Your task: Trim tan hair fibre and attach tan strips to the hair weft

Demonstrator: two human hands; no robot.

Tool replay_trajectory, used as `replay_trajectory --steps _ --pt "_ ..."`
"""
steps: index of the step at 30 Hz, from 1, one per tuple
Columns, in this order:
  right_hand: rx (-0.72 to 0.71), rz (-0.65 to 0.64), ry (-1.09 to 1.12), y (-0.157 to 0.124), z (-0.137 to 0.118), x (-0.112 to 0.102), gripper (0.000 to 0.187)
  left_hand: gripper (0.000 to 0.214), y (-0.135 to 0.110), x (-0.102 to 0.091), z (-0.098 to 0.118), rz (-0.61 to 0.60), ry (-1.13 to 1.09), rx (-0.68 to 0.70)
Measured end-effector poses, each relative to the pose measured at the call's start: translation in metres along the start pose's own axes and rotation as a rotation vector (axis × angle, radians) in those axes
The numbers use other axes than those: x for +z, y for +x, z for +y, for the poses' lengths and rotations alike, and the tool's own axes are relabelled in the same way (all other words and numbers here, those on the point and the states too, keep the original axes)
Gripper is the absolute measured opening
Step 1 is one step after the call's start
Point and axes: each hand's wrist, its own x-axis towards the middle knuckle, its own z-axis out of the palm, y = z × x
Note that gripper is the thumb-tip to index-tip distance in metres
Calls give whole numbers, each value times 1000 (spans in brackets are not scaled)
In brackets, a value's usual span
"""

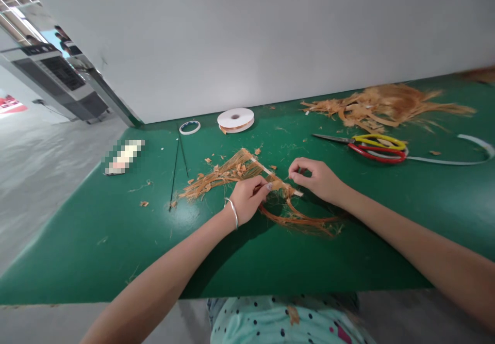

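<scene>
A bundle of thin orange fibres (228,171) lies on the green table (116,230), bound along a pale strip, with a loop of strands (301,219) curving toward me. My left hand (247,197), a silver bangle on its wrist, pinches the strip near its middle. My right hand (315,179) is closed in a pinch at the strip's right end, fingertips pressed together on fine strands. Small orange scraps lie scattered around the bundle.
Scissors with yellow and red handles (377,148) lie to the right, beside a long white tape strip (460,158). A heap of orange fibres (382,107) sits at the back right. A white reel (235,119), a small tape ring (190,127) and two thin black rods (176,166) lie at left.
</scene>
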Motion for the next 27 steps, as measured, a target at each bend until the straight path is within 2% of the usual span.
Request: replay_trajectory --steps 6,8,10,14,17,20,27 --pt "185 216 33 3 6 -9 15 32 0 0 -2 18 8 -8" --pt "247 250 31 4 7 -10 16 32 -1 0 -3 13 5 -7" --pt "228 202 35 3 6 -9 19 32 -1 0 -3 7 7 -6" --pt "24 -64 5 0 -3 1 26 30 -1 0 -1 -3 32 13" --pt "-35 -175 -22 -1 -8 7 29 29 0 0 0 -17 42 27" --pt "-12 -177 -11 -2 -8 6 30 30 -1 0 0 -11 32 24" --pt "133 -1 10 1 2 -8 29 32 -1 0 -1 24 10 -5"
